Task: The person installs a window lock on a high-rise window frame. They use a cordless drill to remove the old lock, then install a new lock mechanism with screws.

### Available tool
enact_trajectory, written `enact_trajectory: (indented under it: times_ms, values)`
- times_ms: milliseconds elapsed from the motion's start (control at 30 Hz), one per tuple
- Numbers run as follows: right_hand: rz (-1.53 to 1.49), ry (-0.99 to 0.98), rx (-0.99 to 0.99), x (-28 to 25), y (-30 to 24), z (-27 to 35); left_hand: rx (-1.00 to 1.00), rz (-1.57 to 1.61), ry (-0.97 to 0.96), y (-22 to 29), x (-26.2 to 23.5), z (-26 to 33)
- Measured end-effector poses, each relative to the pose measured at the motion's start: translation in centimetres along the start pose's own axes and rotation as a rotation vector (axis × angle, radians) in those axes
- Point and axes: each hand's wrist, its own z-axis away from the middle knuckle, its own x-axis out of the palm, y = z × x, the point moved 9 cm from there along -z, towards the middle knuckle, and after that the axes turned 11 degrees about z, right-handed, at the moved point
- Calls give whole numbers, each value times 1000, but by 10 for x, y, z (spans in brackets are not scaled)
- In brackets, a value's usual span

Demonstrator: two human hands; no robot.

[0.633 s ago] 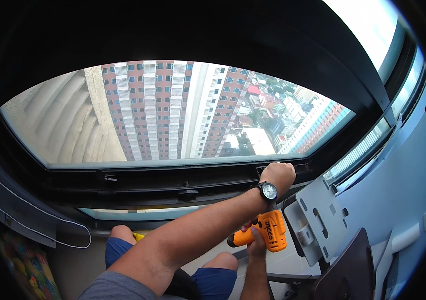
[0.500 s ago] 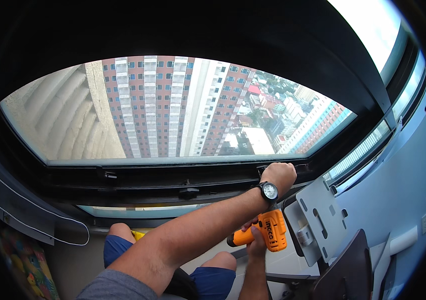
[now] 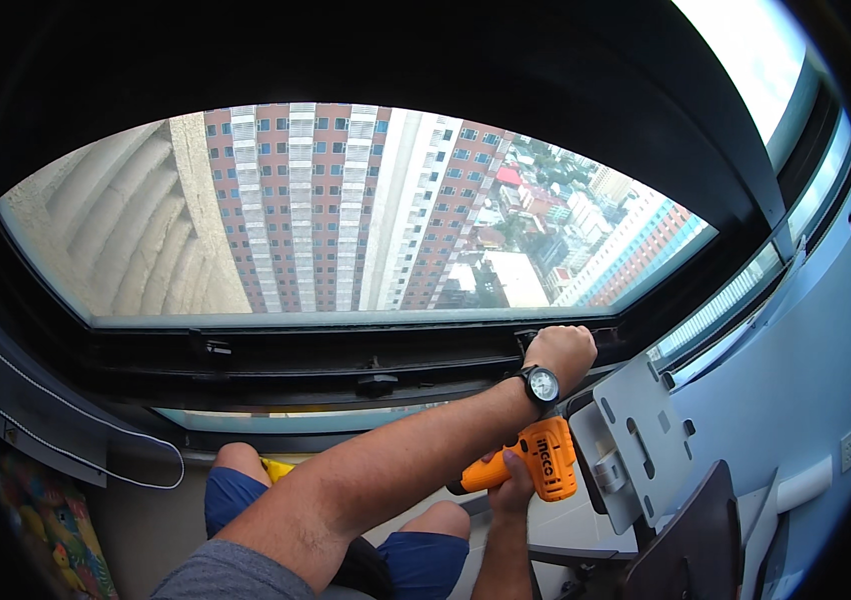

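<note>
My left hand (image 3: pixel 561 350), with a black wristwatch (image 3: pixel 543 384) on the wrist, is stretched out to the right. It is closed into a fist against the dark lower window frame (image 3: pixel 366 360); what the fingers grip is hidden. Just below it, my right hand (image 3: pixel 514 478) comes up from the lower edge and holds an orange cordless drill (image 3: pixel 538 462) by its handle. The drill's nose points right, toward a grey metal mounting bracket (image 3: pixel 636 445) with slots and holes. The tip of the drill is hidden behind its body.
A large window (image 3: pixel 346 210) looks out on tall apartment blocks. My knees in blue shorts (image 3: pixel 231 495) are below. A dark chair back (image 3: pixel 691 545) stands at the lower right, a pale blue wall (image 3: pixel 796 400) on the right, and a patterned cloth (image 3: pixel 46 520) at the lower left.
</note>
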Motion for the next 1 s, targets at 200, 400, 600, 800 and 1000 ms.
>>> enact_trajectory:
  times_ms: [200, 400, 600, 800, 1000]
  values:
    - [-35, 37, 38, 2, 3, 2, -43, 6, 28, -3, -1, 0]
    - [-52, 11, 22, 6, 0, 0, -22, 11, 27, -2, -1, 0]
    - [-139, -50, 84, -1, -4, -4, -2, -15, 17, 0, 1, 2]
    - [-201, -103, 38, -1, -19, -8, 25, 89, 158, -10, -8, 16]
    - [-39, -152, 42, -14, -25, -13, -12, 189, 104, -19, -5, 12]
